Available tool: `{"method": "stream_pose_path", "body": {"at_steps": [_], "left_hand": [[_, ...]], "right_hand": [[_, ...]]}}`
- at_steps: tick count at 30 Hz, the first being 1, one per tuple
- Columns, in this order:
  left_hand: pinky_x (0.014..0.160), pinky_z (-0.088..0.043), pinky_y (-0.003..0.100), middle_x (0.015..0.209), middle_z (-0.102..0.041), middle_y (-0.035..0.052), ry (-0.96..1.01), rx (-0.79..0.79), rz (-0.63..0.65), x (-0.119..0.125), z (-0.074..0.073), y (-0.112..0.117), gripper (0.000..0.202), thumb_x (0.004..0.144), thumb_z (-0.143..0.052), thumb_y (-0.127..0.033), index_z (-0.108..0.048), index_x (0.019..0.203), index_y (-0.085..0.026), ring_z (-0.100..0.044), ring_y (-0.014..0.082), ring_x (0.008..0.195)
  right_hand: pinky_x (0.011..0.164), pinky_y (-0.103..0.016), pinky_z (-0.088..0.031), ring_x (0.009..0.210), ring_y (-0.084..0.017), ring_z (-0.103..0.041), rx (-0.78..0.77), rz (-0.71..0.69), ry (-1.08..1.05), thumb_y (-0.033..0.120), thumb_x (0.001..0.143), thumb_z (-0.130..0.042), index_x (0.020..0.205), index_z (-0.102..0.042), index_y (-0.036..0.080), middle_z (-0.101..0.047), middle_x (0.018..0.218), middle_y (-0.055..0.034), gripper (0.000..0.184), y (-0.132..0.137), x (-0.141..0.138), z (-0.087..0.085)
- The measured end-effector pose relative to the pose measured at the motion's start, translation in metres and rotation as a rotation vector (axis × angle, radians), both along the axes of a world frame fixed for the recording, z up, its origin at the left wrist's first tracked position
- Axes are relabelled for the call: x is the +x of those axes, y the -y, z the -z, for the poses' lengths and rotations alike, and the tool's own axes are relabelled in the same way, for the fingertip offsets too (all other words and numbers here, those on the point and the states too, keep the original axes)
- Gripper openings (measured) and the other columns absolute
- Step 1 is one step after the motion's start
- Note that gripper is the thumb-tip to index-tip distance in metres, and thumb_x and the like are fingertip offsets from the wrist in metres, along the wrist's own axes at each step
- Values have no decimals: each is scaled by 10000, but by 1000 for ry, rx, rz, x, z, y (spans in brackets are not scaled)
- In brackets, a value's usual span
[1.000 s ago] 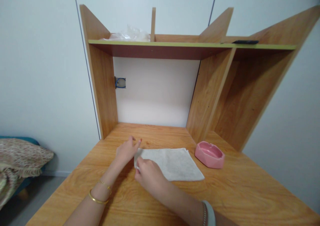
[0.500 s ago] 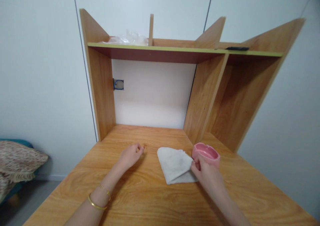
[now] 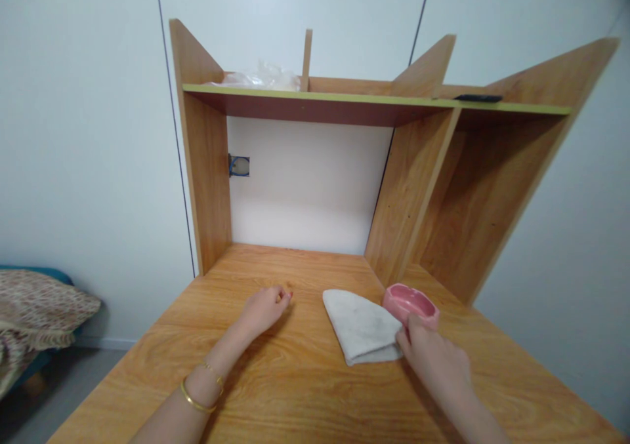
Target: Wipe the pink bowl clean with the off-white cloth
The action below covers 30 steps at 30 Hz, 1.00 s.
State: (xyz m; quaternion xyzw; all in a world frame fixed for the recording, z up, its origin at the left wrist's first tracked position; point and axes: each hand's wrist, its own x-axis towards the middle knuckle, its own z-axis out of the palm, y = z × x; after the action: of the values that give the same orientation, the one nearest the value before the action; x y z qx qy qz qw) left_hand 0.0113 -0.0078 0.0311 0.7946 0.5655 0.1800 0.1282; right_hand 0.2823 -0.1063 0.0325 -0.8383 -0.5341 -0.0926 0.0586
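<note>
A folded grey-white cloth (image 3: 363, 326) lies on the wooden desktop (image 3: 295, 398). My right hand (image 3: 436, 352) is closed on the cloth's right edge, pinching it between thumb and fingers. Just behind that hand sits a pink bowl-like dish (image 3: 408, 302) with an angular rim, partly covered by the hand. Left of the cloth, and apart from it, my left hand (image 3: 267, 309) is low over the desk. Its fingers are curled closed, with nothing visible in them. Gold bracelets circle the left wrist.
A wooden shelf unit (image 3: 319, 98) rises at the back of the desk. On top of it are a clear plastic bag (image 3: 263, 77) and a flat black object (image 3: 477, 98). An open wall socket box (image 3: 239, 166) shows at left. A patterned throw (image 3: 44, 306) hangs at far left.
My right hand has shifted right with the cloth's edge, and the cloth has slid a little right, lying more smoothly folded. The view has shifted slightly; my left hand looks much the same.
</note>
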Motion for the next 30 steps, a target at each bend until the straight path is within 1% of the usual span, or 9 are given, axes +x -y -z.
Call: {"method": "stream_pose_path", "body": {"at_steps": [2,5,9,12,15,19,22,26,30], "left_hand": [[605,-366,250,785,-669,68,-4,-2,19,2,0,2,392,863,-307,-382,-626,799,-162,-590,175,720],[616,-380,259,778,-667,75,-33,-17,23,4,-1,4,403,864,-304,-387,-629,787,-161,-591,184,713],[650,-399,271,809,-668,87,-63,-32,-7,4,-1,6,383,860,-322,-379,-629,806,-156,-595,197,744],[671,-406,276,849,-669,85,-38,-18,16,3,0,6,339,856,-341,-349,-621,860,-157,-598,199,775],[721,-414,266,927,-666,69,27,24,142,5,1,8,296,856,-353,-312,-605,932,-174,-595,182,833],[809,-415,270,1041,-639,55,52,66,351,11,7,12,276,856,-376,-306,-594,985,-195,-574,177,936],[832,-420,289,1082,-622,52,27,54,417,14,10,15,278,856,-390,-302,-579,1033,-203,-568,184,963],[855,-420,307,1119,-588,54,15,70,486,18,10,21,319,875,-367,-303,-526,1140,-227,-547,184,998],[902,-389,332,1170,-544,60,11,141,607,28,7,29,351,894,-339,-314,-471,1213,-254,-511,183,1044]], "right_hand": [[603,-342,-422,745,-283,-654,-93,3,32,215,842,-302,883,-546,145,-672,793,-156,257,6,3,10],[634,-351,-436,774,-282,-654,-130,-15,36,207,838,-302,911,-550,132,-678,809,-160,269,11,5,21],[637,-355,-440,793,-282,-651,-125,-47,-28,243,853,-260,932,-532,148,-682,832,-140,299,10,2,19],[638,-358,-441,815,-285,-646,-153,-87,-60,267,861,-247,933,-529,159,-680,860,-136,311,7,0,13],[631,-344,-439,812,-279,-647,-172,-82,-43,251,853,-261,940,-535,154,-676,869,-145,304,4,1,10],[637,-366,-436,805,-293,-645,-176,-36,-51,211,829,-270,951,-531,124,-667,871,-172,301,4,6,16],[652,-380,-428,824,-299,-639,-180,-39,-106,224,828,-266,947,-521,130,-664,888,-171,297,4,10,22],[645,-341,-418,807,-268,-634,-119,-82,-237,336,829,-298,850,-516,170,-668,861,-134,275,2,21,24],[624,-311,-411,737,-239,-628,-2,-127,-387,469,795,-329,765,-515,177,-664,802,-115,348,-5,39,28]]}}
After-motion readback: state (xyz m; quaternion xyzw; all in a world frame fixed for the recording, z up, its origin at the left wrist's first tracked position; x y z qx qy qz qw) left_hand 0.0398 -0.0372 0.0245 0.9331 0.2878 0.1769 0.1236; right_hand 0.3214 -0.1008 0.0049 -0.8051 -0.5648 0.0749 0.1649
